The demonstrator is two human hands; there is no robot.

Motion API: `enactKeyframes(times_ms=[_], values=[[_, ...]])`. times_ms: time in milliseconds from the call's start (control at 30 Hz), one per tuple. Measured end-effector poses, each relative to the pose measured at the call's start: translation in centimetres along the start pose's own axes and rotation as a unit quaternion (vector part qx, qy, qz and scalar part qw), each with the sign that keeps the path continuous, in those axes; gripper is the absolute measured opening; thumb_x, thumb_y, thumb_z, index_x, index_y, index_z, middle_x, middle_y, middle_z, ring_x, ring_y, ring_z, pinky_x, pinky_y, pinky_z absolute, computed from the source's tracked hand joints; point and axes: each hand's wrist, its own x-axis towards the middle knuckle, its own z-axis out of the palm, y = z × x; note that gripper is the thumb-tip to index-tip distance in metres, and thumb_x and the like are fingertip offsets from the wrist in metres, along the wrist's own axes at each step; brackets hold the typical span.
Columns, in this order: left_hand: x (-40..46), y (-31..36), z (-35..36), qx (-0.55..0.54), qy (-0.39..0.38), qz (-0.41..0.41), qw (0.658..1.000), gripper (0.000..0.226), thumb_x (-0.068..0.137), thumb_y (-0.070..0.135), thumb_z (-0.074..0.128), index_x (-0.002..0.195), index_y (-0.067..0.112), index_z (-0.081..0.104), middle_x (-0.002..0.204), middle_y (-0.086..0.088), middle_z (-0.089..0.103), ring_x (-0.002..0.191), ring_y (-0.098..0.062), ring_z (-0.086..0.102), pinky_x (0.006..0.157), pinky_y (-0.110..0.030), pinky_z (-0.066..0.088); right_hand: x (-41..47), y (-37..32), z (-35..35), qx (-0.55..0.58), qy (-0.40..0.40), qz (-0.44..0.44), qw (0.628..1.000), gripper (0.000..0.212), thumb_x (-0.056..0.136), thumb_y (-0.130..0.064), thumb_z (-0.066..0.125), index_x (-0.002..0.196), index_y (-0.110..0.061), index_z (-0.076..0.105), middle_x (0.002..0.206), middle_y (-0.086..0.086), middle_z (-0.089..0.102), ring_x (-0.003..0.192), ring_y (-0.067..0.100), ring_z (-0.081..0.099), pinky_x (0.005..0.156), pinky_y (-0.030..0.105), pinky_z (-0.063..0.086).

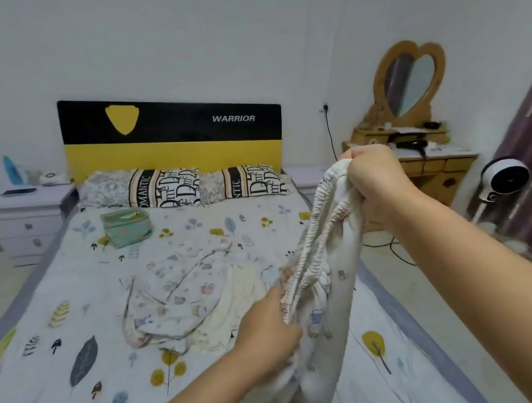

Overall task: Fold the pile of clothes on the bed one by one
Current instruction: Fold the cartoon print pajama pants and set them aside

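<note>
1. Garment: printed white piece with an elastic waistband, lifted above the bed's right edge. Your right hand has its fingers curled tight round the upper end of the band; your left hand pinches the band lower down, toward the foot of the bed.
2. Pile: remaining clothes, crumpled mid-bed, just left of the held piece.
3. Green box: near the pillows at the head of the bed, well clear of the pile.
4. Handling advice: draw your hands apart until the waistband runs straight, let the legs hang free, then lay it flat on bare sheet beside the pile before folding.
</note>
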Motion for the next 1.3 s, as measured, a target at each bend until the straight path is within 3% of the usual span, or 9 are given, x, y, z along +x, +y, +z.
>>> enactKeyframes(times_ms=[167, 333, 467, 567, 667, 900, 967, 1167, 1300], values=[[2.0, -3.4, -5.4, 0.044, 0.004, 0.015, 0.999, 0.021, 0.08, 0.005, 0.054, 0.079, 0.025, 0.048, 0.08, 0.001, 0.055, 0.081, -0.022, 0.058, 0.058, -0.022, 0.038, 1.7, 2.9, -4.0, -0.085, 0.04, -0.019, 0.995, 0.034, 0.071, 0.015, 0.028, 0.056, -0.008, 0.047, 0.062, 0.01, 0.042, 0.061, 0.022, 0.04, 0.057, 0.032, 0.03], [2.5, -2.8, -13.8, -0.159, 0.009, 0.048, 0.986, 0.023, 0.084, 0.0, 0.058, 0.091, 0.023, 0.055, 0.082, -0.003, 0.063, 0.063, -0.016, 0.055, 0.053, -0.027, 0.041, 1.7, 7.5, -6.2, -0.208, -0.015, 0.046, 0.977, 0.024, 0.074, 0.012, 0.034, 0.068, -0.005, 0.05, 0.065, 0.012, 0.039, 0.058, 0.021, 0.036, 0.054, 0.03, 0.026], [3.3, -1.3, -17.6, -0.251, -0.026, 0.058, 0.966, 0.014, 0.087, 0.002, 0.055, 0.085, 0.011, 0.065, 0.072, 0.002, 0.072, 0.062, -0.01, 0.066, 0.053, -0.02, 0.054, -0.4, 8.7, -7.0, -0.062, -0.174, 0.189, 0.965, 0.007, 0.082, -0.009, 0.055, 0.077, -0.005, 0.056, 0.07, 0.013, 0.059, 0.064, 0.025, 0.056, 0.063, 0.032, 0.044], [4.1, 0.0, -19.7, -0.257, 0.0, 0.093, 0.962, 0.026, 0.087, 0.006, 0.054, 0.071, 0.016, 0.071, 0.069, 0.002, 0.071, 0.059, -0.008, 0.066, 0.051, -0.017, 0.052, -2.0, 7.8, -8.6, 0.006, -0.373, 0.175, 0.911, 0.054, 0.067, -0.036, 0.079, 0.108, -0.006, 0.061, 0.106, 0.013, 0.069, 0.094, 0.028, 0.066, 0.076, 0.035, 0.053], [4.7, 1.5, -21.7, -0.265, 0.01, 0.134, 0.955, 0.035, 0.089, 0.012, 0.05, 0.062, 0.02, 0.07, 0.064, 0.003, 0.068, 0.056, -0.008, 0.064, 0.05, -0.016, 0.052, -3.7, 5.8, -10.2, 0.032, -0.464, 0.107, 0.879, 0.065, 0.061, -0.012, 0.083, 0.117, 0.002, 0.053, 0.118, 0.022, 0.062, 0.104, 0.034, 0.062, 0.083, 0.039, 0.055], [7.9, 6.9, -26.3, -0.259, 0.111, 0.196, 0.939, 0.046, 0.07, 0.049, 0.069, 0.102, 0.016, 0.069, 0.088, 0.003, 0.073, 0.069, 0.002, 0.067, 0.063, -0.015, 0.056, -8.6, -1.0, -14.3, 0.141, -0.338, -0.076, 0.927, 0.049, 0.05, -0.022, 0.089, 0.092, -0.005, 0.071, 0.091, 0.021, 0.071, 0.076, 0.029, 0.071, 0.064, 0.035, 0.058], [8.9, 8.3, -25.3, -0.277, 0.094, 0.194, 0.936, 0.038, 0.069, 0.051, 0.069, 0.089, 0.019, 0.072, 0.083, 0.008, 0.073, 0.069, 0.002, 0.067, 0.063, -0.014, 0.055, -8.4, -1.2, -14.9, 0.167, -0.298, -0.093, 0.935, 0.052, 0.048, -0.022, 0.088, 0.096, -0.007, 0.073, 0.096, 0.02, 0.071, 0.081, 0.03, 0.071, 0.067, 0.036, 0.058], [14.5, 8.1, -13.8, -0.19, -0.001, 0.138, 0.972, 0.026, 0.094, 0.022, 0.051, 0.079, 0.016, 0.071, 0.081, -0.002, 0.071, 0.076, -0.016, 0.065, 0.073, -0.029, 0.052, -4.0, 7.6, -14.6, 0.176, -0.195, 0.086, 0.961, 0.067, 0.03, -0.019, 0.093, 0.092, -0.002, 0.072, 0.096, 0.024, 0.07, 0.077, 0.031, 0.071, 0.062, 0.035, 0.059], [18.5, 5.2, -3.5, -0.107, -0.052, 0.073, 0.99, 0.027, 0.093, 0.027, 0.053, 0.096, 0.003, 0.064, 0.091, -0.011, 0.067, 0.084, -0.025, 0.061, 0.08, -0.035, 0.044, -1.6, 17.5, -13.9, 0.154, -0.127, 0.21, 0.957, 0.03, 0.07, 0.005, 0.07, 0.098, 0.004, 0.064, 0.093, 0.025, 0.07, 0.076, 0.03, 0.07, 0.07, 0.038, 0.057]])
